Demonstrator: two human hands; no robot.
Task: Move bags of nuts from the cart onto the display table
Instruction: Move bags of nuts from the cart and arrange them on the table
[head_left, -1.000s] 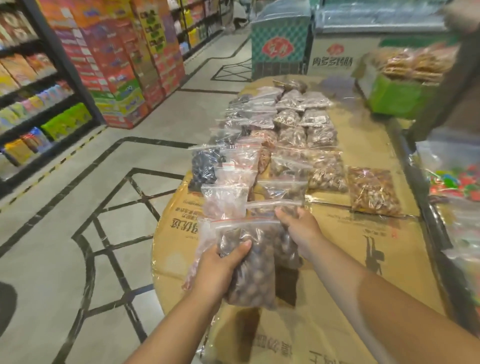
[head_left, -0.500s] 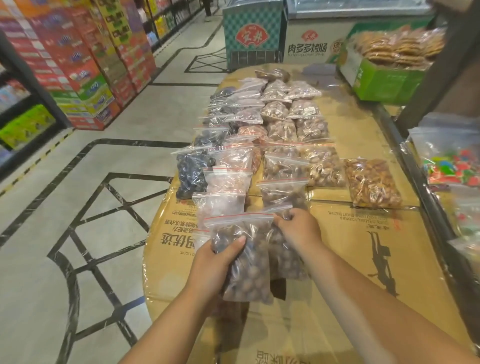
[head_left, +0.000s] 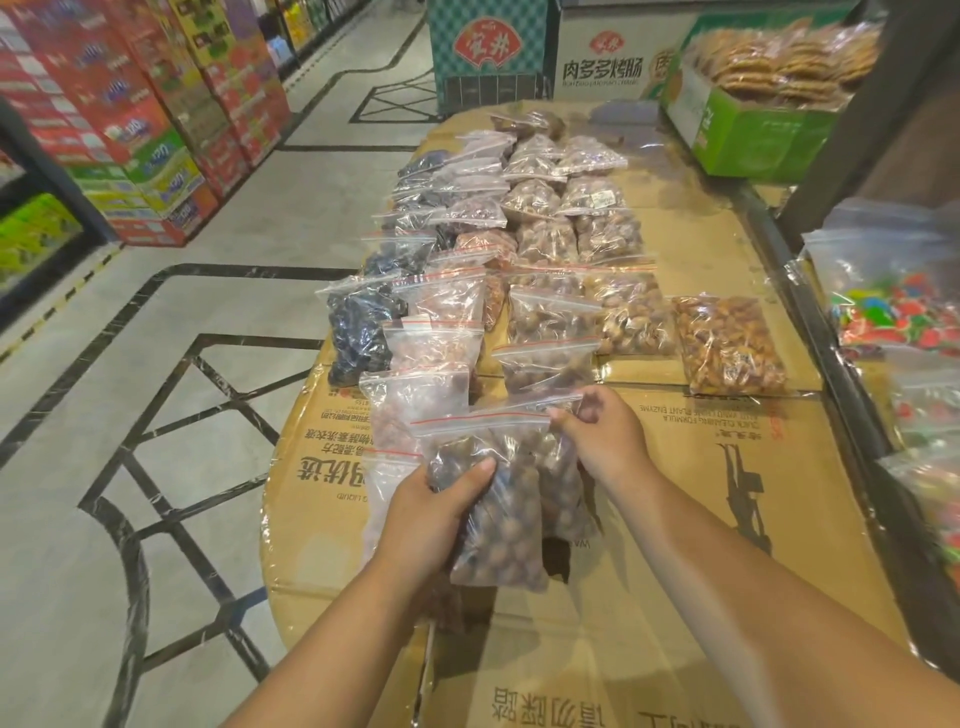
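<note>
The display table (head_left: 675, 519) is covered in flattened cardboard under clear film. Several rows of zip bags of nuts (head_left: 545, 312) lie on it, running away from me. My left hand (head_left: 431, 514) grips a clear bag of round brown nuts (head_left: 498, 530) by its lower half, thumb across the front. My right hand (head_left: 602, 436) pinches the top corner of a second nut bag (head_left: 563, 493) lying just behind the first. Both bags are low over the near end of the rows. The cart is out of view.
A green box of biscuits (head_left: 748, 130) stands at the table's far right. Bags of coloured sweets (head_left: 898, 312) fill a shelf on the right, behind a dark rail. Stacked red cartons (head_left: 119, 119) line the aisle on the left. A freezer cabinet (head_left: 488, 52) stands beyond the table.
Both hands have lowered the two bags toward the table at the near end of the rows. My view has tilted and shifted slightly left.
</note>
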